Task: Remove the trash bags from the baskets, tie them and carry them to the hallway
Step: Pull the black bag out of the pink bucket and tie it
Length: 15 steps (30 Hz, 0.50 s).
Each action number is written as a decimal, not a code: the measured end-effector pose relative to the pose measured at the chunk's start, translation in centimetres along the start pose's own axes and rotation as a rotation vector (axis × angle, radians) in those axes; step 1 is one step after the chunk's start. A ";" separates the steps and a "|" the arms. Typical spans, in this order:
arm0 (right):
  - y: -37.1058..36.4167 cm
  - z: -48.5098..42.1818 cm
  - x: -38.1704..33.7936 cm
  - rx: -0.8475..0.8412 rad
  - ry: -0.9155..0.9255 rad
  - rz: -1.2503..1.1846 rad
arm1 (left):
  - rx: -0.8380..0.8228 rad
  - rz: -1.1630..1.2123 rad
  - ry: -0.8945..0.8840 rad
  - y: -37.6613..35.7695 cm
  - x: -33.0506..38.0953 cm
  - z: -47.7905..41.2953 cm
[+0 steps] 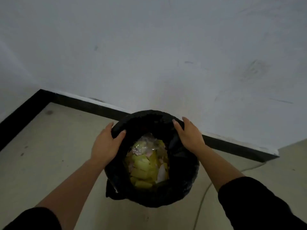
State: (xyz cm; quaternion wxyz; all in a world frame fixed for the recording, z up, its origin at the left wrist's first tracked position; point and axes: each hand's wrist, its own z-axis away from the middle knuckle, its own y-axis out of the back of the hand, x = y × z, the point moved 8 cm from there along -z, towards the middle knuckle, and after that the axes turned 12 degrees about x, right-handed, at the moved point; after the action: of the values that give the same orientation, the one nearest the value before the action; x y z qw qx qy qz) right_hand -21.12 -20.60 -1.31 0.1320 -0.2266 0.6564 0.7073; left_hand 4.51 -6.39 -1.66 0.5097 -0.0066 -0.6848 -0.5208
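A black trash bag (pixel 181 176) lines a round basket that stands on the floor close to the wall; the basket itself is hidden under the bag's folded-over edge. Inside lie yellow-green scraps and a clear plastic wrapper (pixel 146 143). My left hand (pixel 106 143) grips the bag's rim on the left, thumb inside the opening and fingers outside. On the far right side my right hand (pixel 188 135) grips the rim, fingers curled over its edge.
A white wall (pixel 166 55) with a black baseboard (pixel 79 103) runs just behind the basket and forms a corner at the left. Beige floor tiles (pixel 54 155) surround the basket. A thin pale cable (pixel 201 201) lies on the floor to the right.
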 end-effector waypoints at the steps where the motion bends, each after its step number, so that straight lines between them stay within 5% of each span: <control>1: -0.2 -0.1 0.2 -0.007 -0.015 -0.041 | 0.007 0.013 -0.002 0.0 0.0 -0.1; 15: -0.4 0.4 -1.9 0.122 0.329 0.096 | 0.247 -0.060 -0.161 0.9 1.5 0.5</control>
State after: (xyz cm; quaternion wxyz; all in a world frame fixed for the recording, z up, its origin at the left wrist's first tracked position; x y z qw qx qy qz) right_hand -19.40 -19.95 -0.68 0.0024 -0.2992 0.7211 0.6249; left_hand 3.96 -6.44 0.07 0.4343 0.0351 -0.7820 -0.4456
